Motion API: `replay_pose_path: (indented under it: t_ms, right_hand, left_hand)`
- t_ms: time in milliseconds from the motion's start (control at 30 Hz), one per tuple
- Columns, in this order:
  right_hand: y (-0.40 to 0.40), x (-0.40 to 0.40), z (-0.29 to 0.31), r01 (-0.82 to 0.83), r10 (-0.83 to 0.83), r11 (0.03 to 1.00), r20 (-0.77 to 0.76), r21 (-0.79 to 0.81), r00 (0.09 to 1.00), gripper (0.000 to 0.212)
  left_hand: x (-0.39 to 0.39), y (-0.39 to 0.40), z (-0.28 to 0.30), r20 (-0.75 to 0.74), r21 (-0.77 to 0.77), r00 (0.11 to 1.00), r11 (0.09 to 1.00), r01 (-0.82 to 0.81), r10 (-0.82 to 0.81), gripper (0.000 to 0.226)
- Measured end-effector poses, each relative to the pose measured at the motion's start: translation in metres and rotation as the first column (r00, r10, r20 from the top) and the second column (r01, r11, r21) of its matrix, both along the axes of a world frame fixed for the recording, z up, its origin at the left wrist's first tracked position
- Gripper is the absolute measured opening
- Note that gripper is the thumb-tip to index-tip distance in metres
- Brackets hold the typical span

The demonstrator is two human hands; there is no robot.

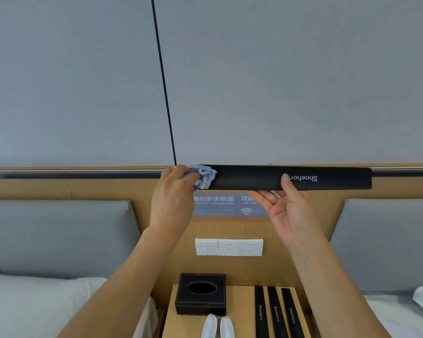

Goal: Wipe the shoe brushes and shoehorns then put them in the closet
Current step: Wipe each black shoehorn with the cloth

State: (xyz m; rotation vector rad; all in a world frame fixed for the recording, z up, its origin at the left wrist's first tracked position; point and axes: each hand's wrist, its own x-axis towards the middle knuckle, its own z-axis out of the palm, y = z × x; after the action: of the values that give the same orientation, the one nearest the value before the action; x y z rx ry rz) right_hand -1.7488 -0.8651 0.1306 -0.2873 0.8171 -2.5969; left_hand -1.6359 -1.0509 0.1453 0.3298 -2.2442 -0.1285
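Observation:
A long black shoehorn [327, 178] marked "Shoehorn" is held level in front of me at headboard height. My right hand [286, 211] grips it from below, thumb on its front face. My left hand [174, 198] presses a crumpled light blue cloth [204, 175] against the shoehorn's left end. Three more black shoehorns [276, 313] lie side by side on the wooden nightstand [239, 311] below. Two white pieces [217, 325] lie at the nightstand's front; I cannot tell what they are.
A black tissue box [200, 293] stands at the back left of the nightstand. White switches and sockets [228, 247] and grey signs [220, 206] sit on the wooden headboard panel. Grey padded headboards and white beds flank the nightstand on both sides.

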Motion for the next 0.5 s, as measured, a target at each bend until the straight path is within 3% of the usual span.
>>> replay_pose_path:
  t_ms: [167, 267, 500]
  right_hand:
    - [-0.006, 0.007, -0.006, -0.041, 0.042, 0.999, 0.038, -0.012, 0.998, 0.039]
    - [-0.011, 0.012, -0.009, -0.054, 0.055, 0.998, 0.042, -0.026, 0.998, 0.033]
    - [-0.026, 0.015, -0.003, -0.052, 0.055, 0.996, -0.048, 0.074, 0.997, 0.029]
  left_hand:
    - [-0.002, -0.005, 0.002, -0.006, 0.12, 0.993, 0.986, -0.115, 0.116, 0.027]
    - [-0.005, -0.002, 0.004, -0.023, 0.198, 0.986, 0.968, -0.155, 0.163, 0.022]
    - [-0.009, 0.034, -0.001, 0.013, 0.148, 0.999, 0.988, 0.048, -0.05, 0.018]
